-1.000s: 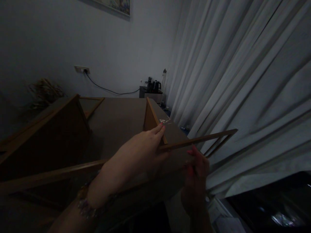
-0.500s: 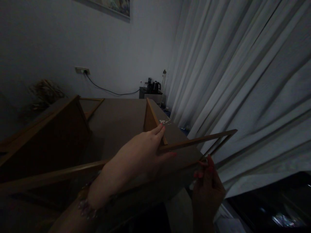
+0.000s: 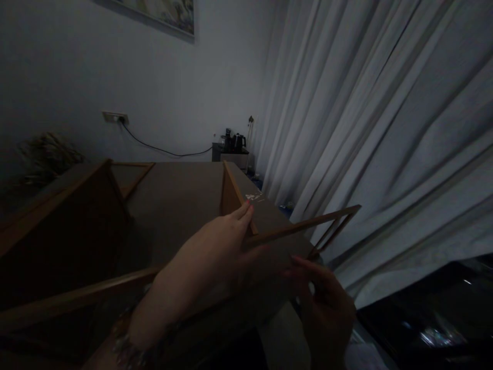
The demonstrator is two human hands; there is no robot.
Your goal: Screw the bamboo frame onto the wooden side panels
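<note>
My left hand is closed over the corner where a long wooden frame meets an upright wooden panel. Its fingertips rest on the panel's top edge, while the thumb lies below the frame bar. My right hand is just below the frame, near its right end, with thumb and fingers brought together in a pinch. What they hold, if anything, is too dark and small to make out. A second wooden panel stands on the left.
Small pale pieces lie scattered on the brown tabletop. Another wooden frame lies at the back left. White curtains hang along the right. Black kettles stand on a far cabinet. A glossy black surface is at lower right.
My right hand has moved left, away from the frame's end bar, to below the frame. The left hand keeps its place on the corner. The whole view has shifted slightly.
</note>
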